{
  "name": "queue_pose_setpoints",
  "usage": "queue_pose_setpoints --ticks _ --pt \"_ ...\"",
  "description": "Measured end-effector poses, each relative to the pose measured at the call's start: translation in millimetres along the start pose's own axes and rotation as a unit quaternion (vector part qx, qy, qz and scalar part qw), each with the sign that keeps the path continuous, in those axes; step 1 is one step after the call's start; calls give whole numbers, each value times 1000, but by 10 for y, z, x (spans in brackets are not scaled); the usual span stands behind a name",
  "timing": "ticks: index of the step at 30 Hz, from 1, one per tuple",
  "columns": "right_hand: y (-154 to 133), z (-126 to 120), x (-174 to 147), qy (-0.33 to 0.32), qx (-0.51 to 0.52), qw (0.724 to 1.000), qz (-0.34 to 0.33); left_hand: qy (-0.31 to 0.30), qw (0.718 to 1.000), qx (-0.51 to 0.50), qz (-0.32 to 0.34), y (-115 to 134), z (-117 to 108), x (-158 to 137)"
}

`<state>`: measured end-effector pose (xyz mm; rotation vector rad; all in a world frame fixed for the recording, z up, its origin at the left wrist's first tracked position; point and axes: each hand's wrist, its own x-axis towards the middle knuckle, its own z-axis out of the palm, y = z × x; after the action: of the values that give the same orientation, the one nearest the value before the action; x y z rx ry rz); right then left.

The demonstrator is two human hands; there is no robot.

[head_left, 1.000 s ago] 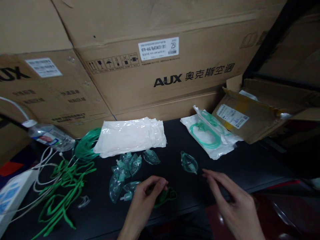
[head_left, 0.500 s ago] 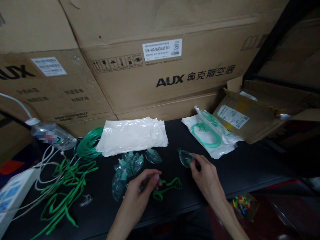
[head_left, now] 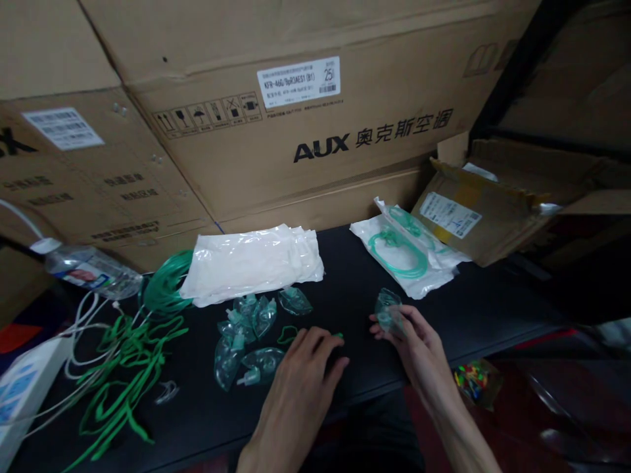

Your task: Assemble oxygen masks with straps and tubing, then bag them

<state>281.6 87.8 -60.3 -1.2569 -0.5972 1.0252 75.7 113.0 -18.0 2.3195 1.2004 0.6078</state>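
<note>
Oxygen mask (head_left: pixel 387 302), clear and green-tinted, sits pinched between the fingers of your right hand (head_left: pixel 419 345), right of centre in the frame, its long axis running roughly up and down the view and its lower part overlapped by your fingers. Your left hand (head_left: pixel 309 368), at lower centre, is palm down over a thin green strap (head_left: pixel 282 339): fingers loosely curled, thumb standing apart, and I cannot tell whether they grip the strap beneath. From the mask, that strap lies to the left and slightly lower in the frame, and your left hand is the nearer one to it. A loop pokes out left of your knuckles; your own hand hides most of the rest. Black tabletop (head_left: pixel 359 381) separates your two hands. Just left of your left hand, a cluster of loose masks (head_left: pixel 229 361) crowds the strap, the lowest one close against the hand's edge. Above them lie white plastic packets (head_left: pixel 246 266); above your right hand, a bag of coiled tubing (head_left: pixel 436 279) leans by the open carton (head_left: pixel 497 226). Farther off, at lower left, spreads a tangle of green straps (head_left: pixel 129 369), well apart from both hands.
</note>
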Motion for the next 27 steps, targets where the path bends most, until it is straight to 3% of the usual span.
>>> queue_pose_setpoints --ticks 6,14,17,22,24,27 --pt "21 -12 40 -15 53 998 11 0 1000 5 -7 -103 19 124" --pt "45 -33 50 -41 68 997 22 -19 993 -71 -91 -112 -18 378" --pt "12 -38 39 -47 77 995 31 0 962 -212 -171 -127 -143 387" --pt "-23 10 -10 -52 111 990 71 23 866 -420 -269 -112 -310 329" --pt "-20 52 -62 -59 124 986 90 33 854 -431 -290 -106 -316 302" --pt "-17 115 -176 -75 136 982 109 20 865 -405 -296 -109 -295 261"
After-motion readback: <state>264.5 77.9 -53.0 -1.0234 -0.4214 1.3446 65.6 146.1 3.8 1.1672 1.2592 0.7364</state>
